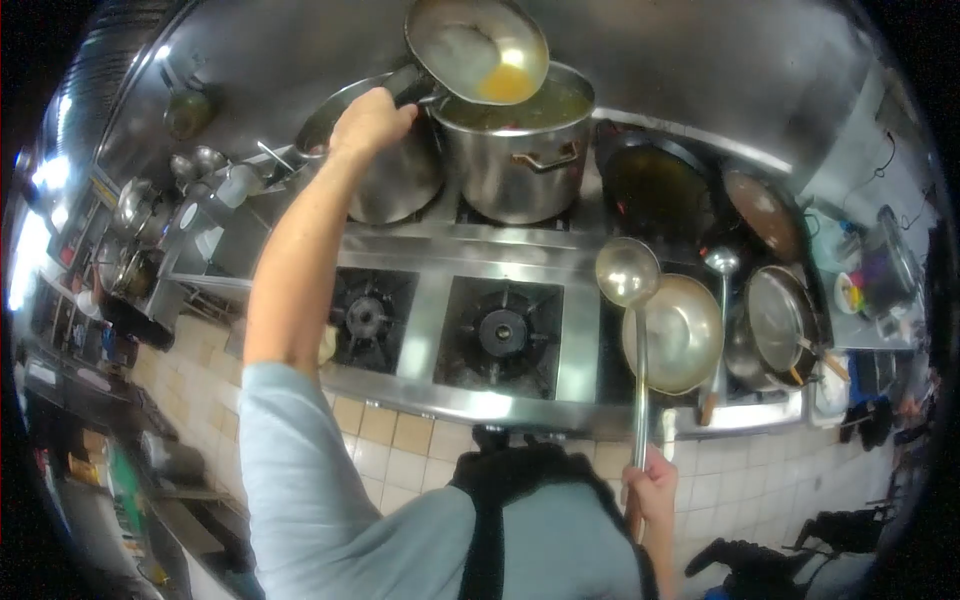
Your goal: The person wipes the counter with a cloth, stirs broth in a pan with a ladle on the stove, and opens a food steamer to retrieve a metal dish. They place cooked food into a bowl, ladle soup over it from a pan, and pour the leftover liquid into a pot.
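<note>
My left hand (371, 124) is closed around the handle of a metal frying pan (450, 45), raised and tilted over a tall stockpot (500, 175). A little yellowish liquid lies in the pan's lower side. Something greenish shows inside the stockpot. A second stockpot (395, 185) stands just behind my left wrist. Low on the right, my right hand (652, 487) grips the handle of a long ladle (628, 271). Its bowl hangs above the rim of a shallow metal pan (690, 350) on the stove; I cannot tell whether they touch.
Two gas burners (502, 332) sit in the front of the steel stove (480, 405). On the right are a dark wok (655, 185), a brown round lid or pan (762, 215), another ladle (721, 262) and a strainer-like pan (782, 320). Bowls (140, 205) line the left counter.
</note>
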{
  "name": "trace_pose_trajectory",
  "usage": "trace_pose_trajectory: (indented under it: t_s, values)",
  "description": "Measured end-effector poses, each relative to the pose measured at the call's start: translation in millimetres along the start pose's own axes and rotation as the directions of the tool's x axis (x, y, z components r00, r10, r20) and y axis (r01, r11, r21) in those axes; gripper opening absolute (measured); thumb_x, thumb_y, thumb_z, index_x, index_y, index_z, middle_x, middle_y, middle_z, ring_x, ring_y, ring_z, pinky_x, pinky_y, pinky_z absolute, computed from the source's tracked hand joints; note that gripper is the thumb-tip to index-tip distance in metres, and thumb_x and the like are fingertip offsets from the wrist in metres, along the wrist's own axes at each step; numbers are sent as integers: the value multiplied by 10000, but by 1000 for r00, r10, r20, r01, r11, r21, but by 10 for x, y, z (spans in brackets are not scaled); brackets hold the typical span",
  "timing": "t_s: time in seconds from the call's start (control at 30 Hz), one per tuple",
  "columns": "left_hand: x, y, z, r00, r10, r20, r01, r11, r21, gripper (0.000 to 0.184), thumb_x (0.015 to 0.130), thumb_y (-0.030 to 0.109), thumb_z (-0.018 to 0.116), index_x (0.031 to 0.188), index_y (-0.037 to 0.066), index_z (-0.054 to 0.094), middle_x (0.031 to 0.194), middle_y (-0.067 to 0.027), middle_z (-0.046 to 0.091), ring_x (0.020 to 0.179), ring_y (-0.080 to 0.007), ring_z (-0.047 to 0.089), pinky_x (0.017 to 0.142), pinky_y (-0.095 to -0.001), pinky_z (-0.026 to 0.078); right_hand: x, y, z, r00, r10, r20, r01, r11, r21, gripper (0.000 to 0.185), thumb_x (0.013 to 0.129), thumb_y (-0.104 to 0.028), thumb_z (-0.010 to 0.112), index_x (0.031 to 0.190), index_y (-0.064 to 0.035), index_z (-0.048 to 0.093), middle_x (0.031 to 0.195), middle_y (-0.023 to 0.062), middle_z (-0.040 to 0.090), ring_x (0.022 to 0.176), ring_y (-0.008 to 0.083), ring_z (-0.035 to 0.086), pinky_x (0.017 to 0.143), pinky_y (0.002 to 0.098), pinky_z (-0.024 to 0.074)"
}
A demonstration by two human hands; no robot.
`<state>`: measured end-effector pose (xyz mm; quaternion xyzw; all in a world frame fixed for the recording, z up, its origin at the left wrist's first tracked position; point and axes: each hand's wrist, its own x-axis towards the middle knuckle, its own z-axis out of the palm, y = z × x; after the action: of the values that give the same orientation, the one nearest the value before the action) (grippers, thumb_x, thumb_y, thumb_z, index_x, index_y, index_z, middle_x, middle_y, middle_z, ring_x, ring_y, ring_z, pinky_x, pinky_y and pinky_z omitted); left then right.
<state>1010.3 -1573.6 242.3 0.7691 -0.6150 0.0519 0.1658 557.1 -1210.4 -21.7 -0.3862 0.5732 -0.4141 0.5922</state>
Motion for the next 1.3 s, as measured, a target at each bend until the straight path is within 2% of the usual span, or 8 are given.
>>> trace_pose_trajectory:
  t_s: [0.63,0.7,0.77,0.97,1.1,1.17,1.23,1.3]
  values:
    - [-239,-167,52,979,-13,-205,-24,984,-177,459,852,399,701,1123,31,661,1108,-211,688,1064,-369,656,914,-469,513,87,-219,180,1000,19,17,-19,999,-33,370,809,-45,632,1166,50,616,734,-5,604,642,68,546,578,212,448]
    - [-708,-186,-148,988,-65,-137,27,966,-257,466,851,411,702,1112,25,677,1071,-213,694,1045,-355,664,905,-459,511,59,-272,232,990,-126,-64,97,937,-336,396,836,21,610,1231,24,612,831,22,670,788,110,622,701,255,491]
    - [-1141,-319,-228,987,-135,-84,103,947,-305,460,857,416,694,1074,11,685,994,-221,700,982,-351,677,869,-450,512,120,-745,139,892,414,183,-237,771,-591,378,1009,-269,547,1281,-8,568,917,128,691,742,226,655,648,328,542]
    - [-2701,-812,-474,946,-312,84,317,848,-424,441,847,387,675,1009,-24,683,844,-214,687,835,-326,681,763,-420,513,521,110,-227,880,187,437,-33,941,-336,479,970,-187,598,1397,-5,480,1114,111,656,949,165,613,766,323,493]
    - [-3613,-1286,-389,867,-469,168,489,738,-465,463,856,408,676,967,-41,686,797,-184,676,772,-278,662,706,-396,506,741,321,-107,792,296,535,-138,939,-316,519,940,-183,660,1395,-11,483,1184,133,644,1024,186,613,845,367,495]
    - [-3993,-1537,-290,813,-546,201,564,655,-503,475,869,426,672,965,-39,690,790,-157,677,760,-252,654,699,-399,505,670,110,153,662,447,602,-144,864,-483,638,930,-229,698,1457,-18,406,1362,133,536,1223,160,502,1034,289,397]
    - [-4282,-1862,-155,753,-613,240,637,586,-501,489,885,442,667,966,-40,693,788,-133,678,735,-217,640,679,-385,503,406,78,560,802,-50,595,394,794,-464,359,833,22,617,1190,48,633,950,35,697,940,136,619,832,303,493]
    - [-4580,-2170,0,680,-677,282,701,486,-522,500,897,445,666,959,-50,691,782,-120,674,699,-183,623,640,-352,499,408,342,492,771,-53,635,419,793,-442,399,799,-41,622,1191,31,614,741,-4,596,644,90,551,582,253,474]
